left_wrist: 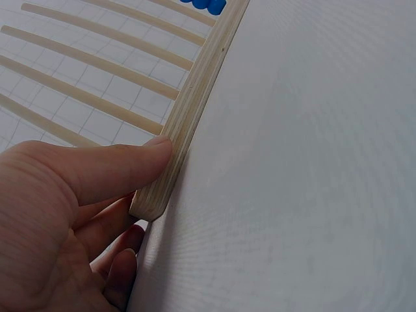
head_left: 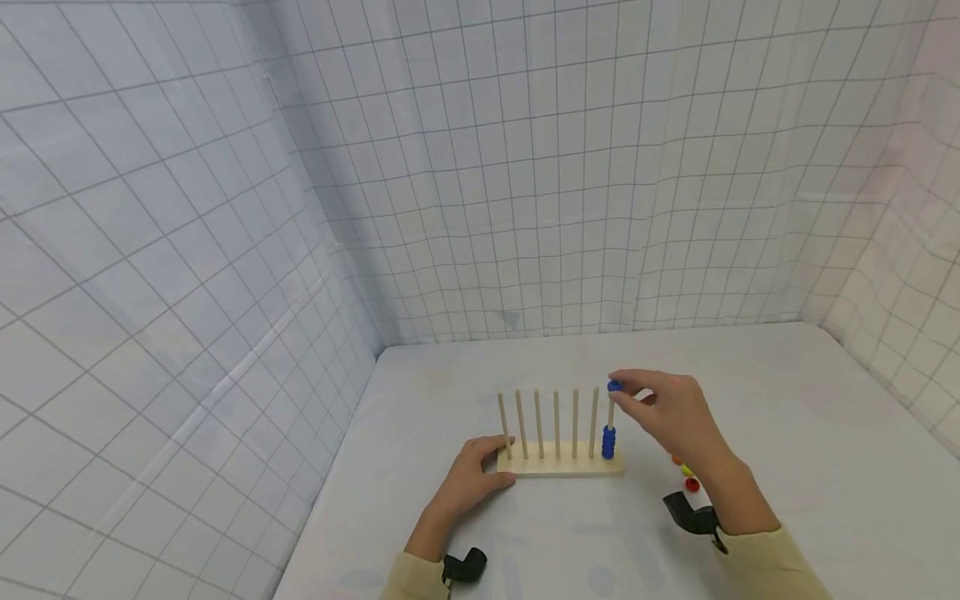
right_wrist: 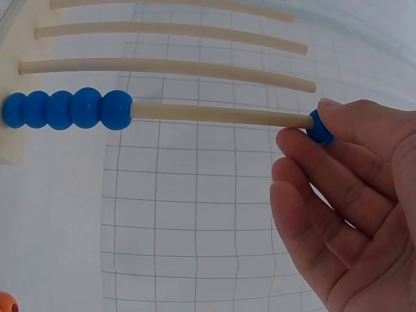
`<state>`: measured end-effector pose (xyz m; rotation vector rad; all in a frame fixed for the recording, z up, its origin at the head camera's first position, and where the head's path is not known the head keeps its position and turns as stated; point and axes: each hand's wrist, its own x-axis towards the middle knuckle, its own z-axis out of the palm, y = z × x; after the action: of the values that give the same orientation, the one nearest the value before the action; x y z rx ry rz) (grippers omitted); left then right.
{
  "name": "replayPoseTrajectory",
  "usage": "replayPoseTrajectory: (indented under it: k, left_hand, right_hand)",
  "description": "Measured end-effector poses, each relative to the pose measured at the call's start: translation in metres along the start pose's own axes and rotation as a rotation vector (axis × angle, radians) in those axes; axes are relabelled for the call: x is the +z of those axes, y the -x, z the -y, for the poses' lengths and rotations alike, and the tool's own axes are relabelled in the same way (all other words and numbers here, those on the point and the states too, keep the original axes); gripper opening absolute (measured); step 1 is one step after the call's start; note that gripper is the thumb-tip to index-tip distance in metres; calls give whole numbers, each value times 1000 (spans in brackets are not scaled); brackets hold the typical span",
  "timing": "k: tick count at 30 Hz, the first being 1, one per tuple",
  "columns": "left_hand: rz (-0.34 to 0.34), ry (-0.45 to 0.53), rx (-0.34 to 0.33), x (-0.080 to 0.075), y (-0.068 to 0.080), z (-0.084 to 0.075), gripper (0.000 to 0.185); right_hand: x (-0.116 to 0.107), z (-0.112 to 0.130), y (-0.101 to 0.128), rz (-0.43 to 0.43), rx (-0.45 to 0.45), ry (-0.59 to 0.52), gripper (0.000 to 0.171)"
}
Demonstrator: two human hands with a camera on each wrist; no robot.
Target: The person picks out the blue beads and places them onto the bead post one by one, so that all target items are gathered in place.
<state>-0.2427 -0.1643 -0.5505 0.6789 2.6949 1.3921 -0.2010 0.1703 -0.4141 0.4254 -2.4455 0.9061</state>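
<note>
A wooden base point(head_left: 561, 463) with several upright pegs stands on the white table. The rightmost peg point(head_left: 611, 414) carries a stack of blue beads point(head_left: 608, 442) at its foot. My right hand point(head_left: 660, 408) pinches one blue bead point(head_left: 615, 386) at the tip of that peg; in the right wrist view the bead point(right_wrist: 318, 127) sits at the peg's end point(right_wrist: 221, 115), with the stacked beads point(right_wrist: 65, 109) far down it. My left hand point(head_left: 480, 475) holds the base's left end, thumb point(left_wrist: 123, 166) against the edge of the base point(left_wrist: 188, 117).
Loose beads, orange, yellow and red point(head_left: 687, 472), lie on the table to the right of the base, behind my right wrist. One orange bead point(right_wrist: 6, 303) shows at the corner of the right wrist view. Gridded white walls enclose the table.
</note>
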Motion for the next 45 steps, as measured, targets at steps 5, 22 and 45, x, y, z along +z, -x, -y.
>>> replayPoseTrajectory:
  k: [5, 22, 45]
  left_hand:
    - [-2, 8, 7, -1, 0, -1, 54]
    - [0, 1, 20, 0, 0, 1, 54]
    - [-7, -9, 27, -1, 2, 0, 53]
  right_hand:
    - [2, 0, 0, 4, 4, 2, 24]
    - [9, -3, 6, 15, 30, 3, 25]
    - [15, -7, 11, 21, 16, 42, 27]
